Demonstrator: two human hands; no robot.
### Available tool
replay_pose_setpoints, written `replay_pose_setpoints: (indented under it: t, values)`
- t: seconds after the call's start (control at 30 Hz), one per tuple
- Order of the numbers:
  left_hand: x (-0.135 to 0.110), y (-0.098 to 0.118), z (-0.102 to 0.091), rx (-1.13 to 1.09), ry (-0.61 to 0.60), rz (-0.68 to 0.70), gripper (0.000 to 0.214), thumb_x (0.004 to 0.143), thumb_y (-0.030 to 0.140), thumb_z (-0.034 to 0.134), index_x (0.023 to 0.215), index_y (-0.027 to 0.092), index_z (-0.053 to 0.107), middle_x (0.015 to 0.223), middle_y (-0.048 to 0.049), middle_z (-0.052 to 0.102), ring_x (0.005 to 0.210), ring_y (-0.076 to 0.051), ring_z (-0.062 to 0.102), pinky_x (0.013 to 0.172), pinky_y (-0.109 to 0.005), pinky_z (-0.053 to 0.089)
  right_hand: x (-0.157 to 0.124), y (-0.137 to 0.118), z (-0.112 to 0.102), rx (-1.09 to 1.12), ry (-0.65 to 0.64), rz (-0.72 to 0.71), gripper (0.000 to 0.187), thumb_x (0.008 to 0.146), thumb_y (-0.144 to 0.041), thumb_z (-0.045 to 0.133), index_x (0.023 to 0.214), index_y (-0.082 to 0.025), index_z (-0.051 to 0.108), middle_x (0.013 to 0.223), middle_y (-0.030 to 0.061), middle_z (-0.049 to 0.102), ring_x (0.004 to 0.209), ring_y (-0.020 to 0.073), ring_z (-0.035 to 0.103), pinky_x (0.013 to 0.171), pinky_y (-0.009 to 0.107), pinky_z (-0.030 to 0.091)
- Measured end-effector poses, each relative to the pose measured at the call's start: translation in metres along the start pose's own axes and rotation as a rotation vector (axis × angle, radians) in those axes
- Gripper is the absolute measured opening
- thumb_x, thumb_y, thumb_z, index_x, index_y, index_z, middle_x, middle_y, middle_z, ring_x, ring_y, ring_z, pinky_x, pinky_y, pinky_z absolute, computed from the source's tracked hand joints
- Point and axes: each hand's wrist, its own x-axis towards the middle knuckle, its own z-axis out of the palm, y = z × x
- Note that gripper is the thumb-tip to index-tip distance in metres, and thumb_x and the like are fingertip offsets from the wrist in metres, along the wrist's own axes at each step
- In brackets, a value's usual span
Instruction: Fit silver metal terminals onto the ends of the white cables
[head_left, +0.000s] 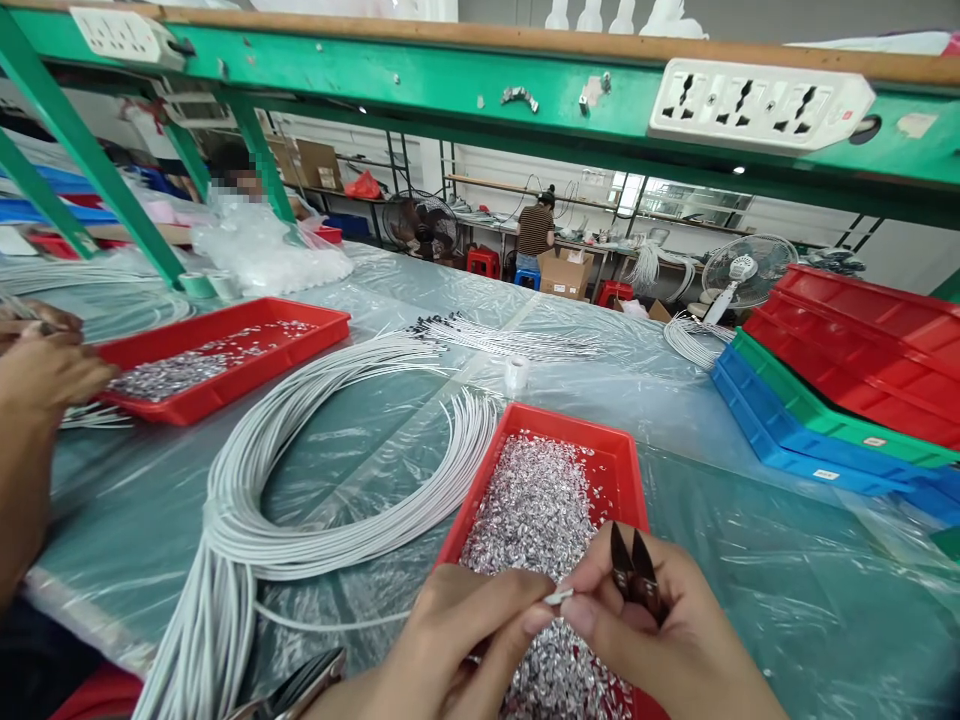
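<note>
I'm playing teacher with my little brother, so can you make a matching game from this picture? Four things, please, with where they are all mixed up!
Things:
1. snips
2. coil of white cables
3. silvery bits
4. stack of trays

Places and colours:
A. looped on the table, between two red trays
B. red, green and blue, on the right side of the picture
C. tucked in the right hand, blades pointing up
D. heaped inside the red trays

Right pairs: 1-C, 2-A, 3-D, 4-B

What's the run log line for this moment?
left hand: pinching white cable | right hand: holding dark snips, fingertips at cable tip | red tray: silvery pieces
</note>
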Motion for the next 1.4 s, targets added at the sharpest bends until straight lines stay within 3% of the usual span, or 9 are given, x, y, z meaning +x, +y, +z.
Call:
replay_pose_setpoints:
  t: [0.37,0.57,0.73,0.9,1.03,1.13,1.3,1.4]
  values:
    - [0.000,-0.004,0.003,-0.081,-0.096,-0.056,0.025,0.097,0.020,0.038,0.084,0.019,0.059,0.061,-0.0011,0.064,0.045,-0.011,0.051,0.046,-0.024,0.036,0.004,0.002,-0.001,-0.024,0.030,0.056,0.012,0.066,-0.024,0.061,0.063,-0.023,0.050,0.048,-0.0118,0.028,0.047,0.0092,0.016,0.048,0.027,0.015]
    - [-0.003,0.002,-0.001,-0.102,-0.199,-0.275,0.028,0.098,0.030,0.037,0.086,0.022,0.061,0.059,0.0018,0.058,0.055,-0.012,0.051,0.055,-0.023,0.038,0.005,0.000,-0.003,0.011,-0.009,0.110,0.021,0.064,-0.021,0.069,0.063,-0.022,0.048,0.048,-0.0109,0.031,0.047,0.0082,0.019,0.048,0.026,0.015]
    - [0.000,0.006,0.001,-0.368,-0.298,-0.428,0.039,0.099,0.043,0.028,0.086,0.021,0.057,0.055,0.0041,0.040,0.049,-0.012,0.038,0.051,-0.025,0.032,0.007,0.002,-0.005,0.071,-0.027,0.157,0.021,0.061,-0.022,0.069,0.064,-0.022,0.049,0.047,-0.0106,0.035,0.046,0.0081,0.021,0.048,0.025,0.017]
    - [-0.004,0.000,0.003,-0.605,-0.314,-0.518,0.042,0.097,0.052,0.032,0.076,0.020,0.050,0.053,0.0061,0.033,0.047,-0.010,0.030,0.048,-0.025,0.025,0.009,0.006,-0.005,0.125,-0.023,0.179,0.019,0.059,-0.023,0.068,0.063,-0.021,0.050,0.048,-0.0057,0.047,0.047,0.0097,0.035,0.050,0.025,0.020]
    - [-0.008,-0.007,0.005,-0.876,-0.360,-0.572,0.043,0.096,0.054,0.037,0.082,0.017,0.054,0.049,0.0091,0.030,0.043,-0.007,0.025,0.043,-0.021,0.021,0.008,0.004,-0.006,0.049,0.022,0.186,0.015,0.058,-0.027,0.062,0.061,-0.022,0.049,0.047,-0.0099,0.036,0.045,0.0078,0.023,0.049,0.026,0.015]
    - [-0.003,-0.008,0.005,-0.988,-0.373,-0.626,0.043,0.095,0.053,0.042,0.080,0.015,0.055,0.047,0.0087,0.034,0.041,-0.006,0.026,0.042,-0.020,0.020,0.007,0.002,-0.006,0.033,0.032,0.189,0.013,0.058,-0.027,0.061,0.060,-0.022,0.049,0.047,-0.0106,0.033,0.046,0.0078,0.021,0.049,0.026,0.014]
    - [0.008,-0.009,0.005,-1.078,-0.375,-0.573,0.040,0.095,0.049,0.046,0.077,0.014,0.056,0.045,0.0085,0.037,0.037,-0.004,0.025,0.038,-0.019,0.019,0.010,0.005,-0.009,0.087,0.017,0.159,0.015,0.061,-0.024,0.066,0.062,-0.021,0.051,0.047,-0.0109,0.035,0.045,0.0065,0.021,0.047,0.025,0.015]
    - [0.007,-0.012,0.008,-1.076,-0.319,-0.547,0.026,0.095,0.042,0.050,0.088,0.017,0.053,0.049,0.0107,0.034,0.039,-0.004,0.023,0.039,-0.018,0.019,0.012,0.006,-0.012,0.070,-0.010,0.153,0.017,0.062,-0.022,0.068,0.063,-0.020,0.051,0.048,-0.0111,0.034,0.045,0.0066,0.021,0.047,0.025,0.015]
